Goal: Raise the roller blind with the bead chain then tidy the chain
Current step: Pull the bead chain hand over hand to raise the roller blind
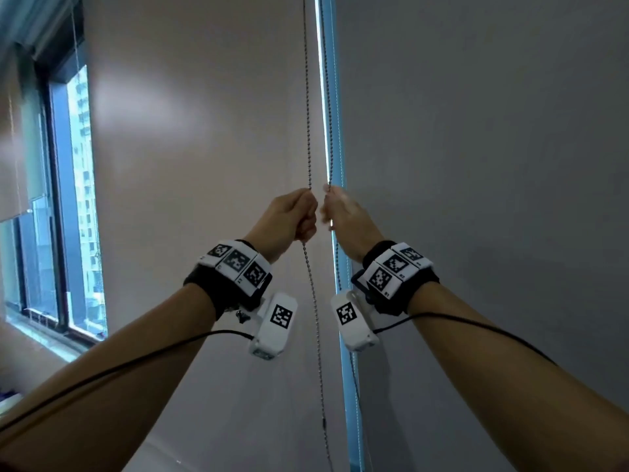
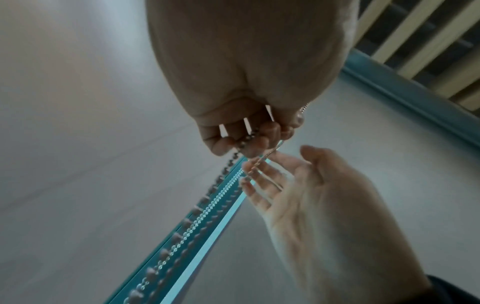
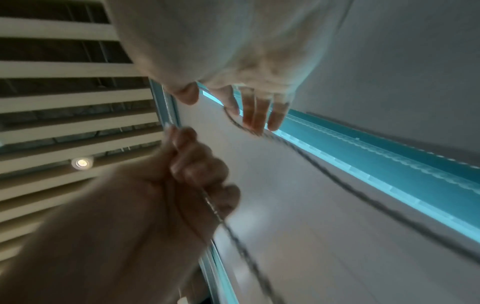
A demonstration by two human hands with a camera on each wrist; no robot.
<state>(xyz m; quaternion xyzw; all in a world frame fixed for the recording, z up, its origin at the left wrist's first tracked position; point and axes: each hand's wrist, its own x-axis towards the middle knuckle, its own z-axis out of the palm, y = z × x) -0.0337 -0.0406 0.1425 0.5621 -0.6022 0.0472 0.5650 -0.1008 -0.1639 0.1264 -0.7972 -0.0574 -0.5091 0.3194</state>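
left hand (image 1: 295, 218): fist grips chain (image 1: 308, 131) (left strand) | right hand (image 1: 343, 216): fingers straight, touching the right strand

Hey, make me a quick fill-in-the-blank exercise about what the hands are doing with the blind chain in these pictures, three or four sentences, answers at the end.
1. The left hand grips the ____ strand of the bead chain.
2. The right hand has its fingers nearly ____ against the other strand.
3. A strip of daylight shows between two lowered ____.
4. Each wrist wears a band printed with black-and-white ____.

Answers: left; straight; blinds; markers
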